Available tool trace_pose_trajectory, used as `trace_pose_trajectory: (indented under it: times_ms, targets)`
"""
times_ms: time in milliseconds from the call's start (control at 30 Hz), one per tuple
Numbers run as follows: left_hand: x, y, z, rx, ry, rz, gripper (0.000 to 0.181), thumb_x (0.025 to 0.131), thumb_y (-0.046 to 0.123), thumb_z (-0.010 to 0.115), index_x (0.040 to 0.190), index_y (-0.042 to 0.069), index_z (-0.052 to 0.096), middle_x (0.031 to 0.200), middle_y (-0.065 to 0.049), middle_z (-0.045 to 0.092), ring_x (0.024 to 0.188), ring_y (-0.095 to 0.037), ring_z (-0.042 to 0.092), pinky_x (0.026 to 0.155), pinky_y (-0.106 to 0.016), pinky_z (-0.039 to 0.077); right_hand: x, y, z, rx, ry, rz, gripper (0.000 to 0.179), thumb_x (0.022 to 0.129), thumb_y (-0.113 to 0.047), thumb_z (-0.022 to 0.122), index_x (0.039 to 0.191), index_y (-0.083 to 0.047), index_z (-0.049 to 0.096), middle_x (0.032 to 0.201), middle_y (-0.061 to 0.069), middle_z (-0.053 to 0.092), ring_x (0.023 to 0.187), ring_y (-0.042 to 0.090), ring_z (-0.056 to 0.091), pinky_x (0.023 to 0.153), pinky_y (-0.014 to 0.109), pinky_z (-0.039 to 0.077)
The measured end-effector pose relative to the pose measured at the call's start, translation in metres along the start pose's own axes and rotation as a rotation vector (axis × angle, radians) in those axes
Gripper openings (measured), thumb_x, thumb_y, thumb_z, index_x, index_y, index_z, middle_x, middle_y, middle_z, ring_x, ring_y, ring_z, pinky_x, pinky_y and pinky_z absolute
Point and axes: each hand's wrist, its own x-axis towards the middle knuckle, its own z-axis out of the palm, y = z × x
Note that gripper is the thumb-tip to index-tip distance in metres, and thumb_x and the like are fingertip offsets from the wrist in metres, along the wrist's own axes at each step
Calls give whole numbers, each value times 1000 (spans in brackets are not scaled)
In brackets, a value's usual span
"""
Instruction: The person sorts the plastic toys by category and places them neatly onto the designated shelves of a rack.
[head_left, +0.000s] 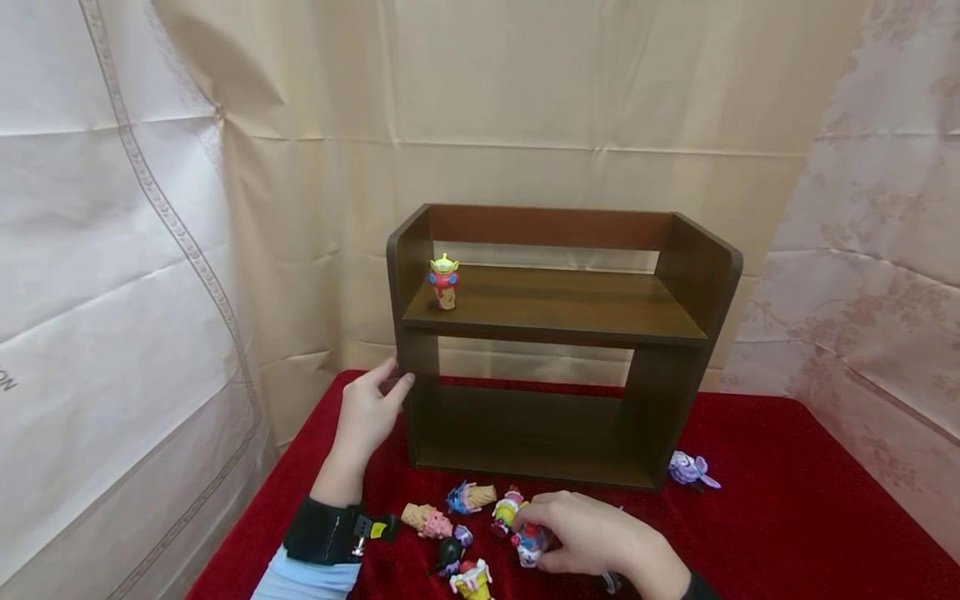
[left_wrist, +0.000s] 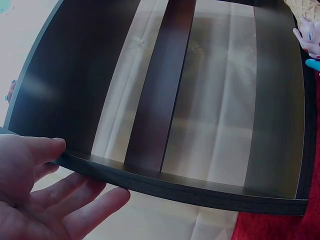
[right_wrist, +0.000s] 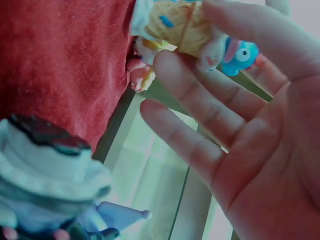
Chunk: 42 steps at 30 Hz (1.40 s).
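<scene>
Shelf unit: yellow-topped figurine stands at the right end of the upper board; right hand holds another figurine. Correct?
Wrong end: the head view shows the yellow-topped figurine standing at the left end of the upper board. The right hand does hold another figurine.

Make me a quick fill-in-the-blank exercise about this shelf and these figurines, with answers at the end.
The cloth beneath the brown shelf is ____.
A yellow-headed figurine stands on the ____ level.
The hand beside the shelf is the person's ____.
The other hand, touching a small figurine, is their ____.

Missing words: red; upper; left; right.
</scene>
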Motion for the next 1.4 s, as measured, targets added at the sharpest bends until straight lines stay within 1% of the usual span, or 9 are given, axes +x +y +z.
trace_pose_trajectory:
  times_ms: [133, 300, 400, 533, 733, 867, 1000, 1133, 1400]
  targets:
    - [0, 0, 0, 1, -7, 1, 50, 99, 19, 69, 147, 10, 56, 131, -16, 67, 98, -29, 72, 71, -34, 62, -4, -2, -4, -5, 68, 22, 33, 93, -27, 76, 125, -24, 69, 109, -18, 62, 90, 0, 59, 77, 22, 53]
    - [0, 0, 0, -3, -8, -8, 50, 99, 20, 69, 147, 11, 56, 133, -16, 66, 102, -29, 72, 72, -36, 62, -10, -10, -12, -9, 201, 37, 39, 92, -37, 76, 128, -29, 66, 115, -18, 65, 98, 0, 61, 83, 30, 57]
    - [1, -1, 0, -3, -7, -14, 50, 99, 20, 69, 147, 12, 56, 133, -15, 66, 103, -29, 72, 73, -36, 62, -13, -15, -17, -9, 296, 29, 37, 92, -40, 76, 126, -34, 64, 112, -20, 64, 94, 0, 61, 81, 30, 58]
    - [0, -2, 0, -2, -6, -13, 51, 99, 21, 69, 147, 12, 56, 133, -15, 66, 102, -28, 72, 72, -36, 62, -17, -20, -22, 1, 426, 3, 36, 91, -39, 78, 124, -35, 63, 109, -20, 62, 89, 2, 61, 74, 26, 58]
    - [0, -2, 0, 6, -5, -5, 51, 99, 20, 69, 147, 12, 56, 131, -15, 67, 101, -29, 72, 72, -35, 62, -21, -25, -28, 59, 591, -58, 39, 88, -33, 82, 123, -33, 63, 108, -17, 62, 80, 8, 61, 62, 26, 58]
    - [0, -1, 0, 11, -5, 3, 50, 99, 20, 69, 147, 11, 56, 130, -15, 67, 100, -29, 72, 71, -35, 62, -23, -28, -31, 69, 678, -82, 42, 87, -28, 84, 124, -30, 64, 109, -15, 62, 79, 8, 60, 60, 25, 57]
    - [1, 0, 0, 14, -3, 6, 49, 99, 20, 69, 146, 11, 57, 129, -15, 68, 100, -29, 72, 71, -35, 62, -24, -28, -33, 58, 740, -99, 45, 86, -23, 85, 126, -27, 65, 110, -12, 64, 78, 7, 60, 60, 25, 57]
    - [1, 0, 0, 14, -2, 0, 49, 99, 20, 69, 147, 11, 57, 130, -15, 67, 102, -29, 72, 72, -36, 62, -23, -27, -34, 47, 789, -142, 48, 84, -17, 87, 127, -22, 65, 111, -8, 65, 78, 7, 60, 61, 25, 58]
    - [0, -1, 1, 22, 0, -2, 49, 99, 20, 69, 146, 10, 58, 129, -16, 68, 99, -28, 72, 73, -37, 62, -19, -26, -38, 9, 900, -252, 56, 71, -1, 92, 120, -12, 66, 103, -1, 67, 70, 11, 60, 55, 20, 54]
